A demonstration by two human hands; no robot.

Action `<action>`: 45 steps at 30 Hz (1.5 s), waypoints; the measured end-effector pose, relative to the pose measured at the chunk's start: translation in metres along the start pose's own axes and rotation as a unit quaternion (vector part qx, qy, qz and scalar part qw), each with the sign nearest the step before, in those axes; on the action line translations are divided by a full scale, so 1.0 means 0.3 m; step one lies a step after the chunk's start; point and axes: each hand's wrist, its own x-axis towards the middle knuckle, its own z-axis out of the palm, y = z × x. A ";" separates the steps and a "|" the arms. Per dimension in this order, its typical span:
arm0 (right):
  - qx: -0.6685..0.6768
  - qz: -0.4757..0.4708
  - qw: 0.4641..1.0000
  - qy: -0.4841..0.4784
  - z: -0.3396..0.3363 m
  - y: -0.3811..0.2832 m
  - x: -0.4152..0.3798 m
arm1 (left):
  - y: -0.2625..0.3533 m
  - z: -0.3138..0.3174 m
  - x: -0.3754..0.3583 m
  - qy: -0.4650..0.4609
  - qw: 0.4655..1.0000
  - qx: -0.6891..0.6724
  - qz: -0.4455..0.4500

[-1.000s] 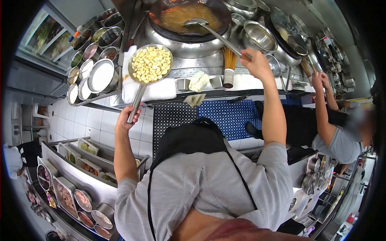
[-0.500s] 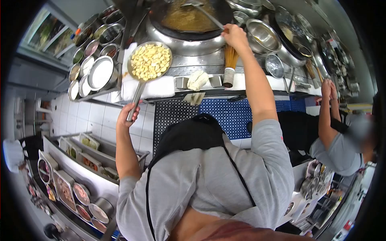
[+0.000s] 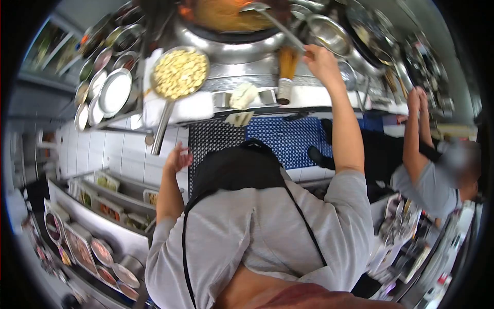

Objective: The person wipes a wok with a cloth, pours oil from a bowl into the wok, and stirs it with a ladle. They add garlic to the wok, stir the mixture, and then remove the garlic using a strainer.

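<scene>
My right hand [image 3: 322,64] grips the end of the long handle of a metal ladle [image 3: 282,29]. Its bowl dips at the liquid in a large wok [image 3: 226,37], where an orange glow shows along the rim. Off the counter's front edge, my left hand [image 3: 178,157] is free with its fingers apart. Near it juts the handle of a round, long-handled strainer [image 3: 163,123]. The strainer rests on the counter, heaped with pale yellow chopped pieces [image 3: 181,72]. A bamboo brush [image 3: 286,77] lies below the wok, left of my right hand.
Metal pots and a white-filled container [image 3: 115,92] crowd the rack at left. A crumpled cloth [image 3: 243,96] and white towels [image 3: 198,105] lie along the counter edge. Metal bowls [image 3: 329,35] stand at right. Another person [image 3: 427,170] works on the right; food trays [image 3: 82,244] are behind at left.
My left hand has let go of the strainer handle and drawn back. My right hand has moved slightly right and down with the ladle. An orange glow has appeared at the wok.
</scene>
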 end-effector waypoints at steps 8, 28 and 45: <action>0.016 0.061 0.997 -0.038 -0.158 -0.064 -0.166 | -0.242 -0.007 0.201 -0.077 0.899 0.402 0.155; 0.098 0.020 0.994 -0.050 -0.127 -0.058 -0.110 | -0.033 0.169 0.155 0.058 0.895 0.427 0.116; 0.029 -0.016 0.999 -0.036 0.131 -0.036 0.261 | -0.554 0.160 -0.066 0.288 0.883 0.368 0.047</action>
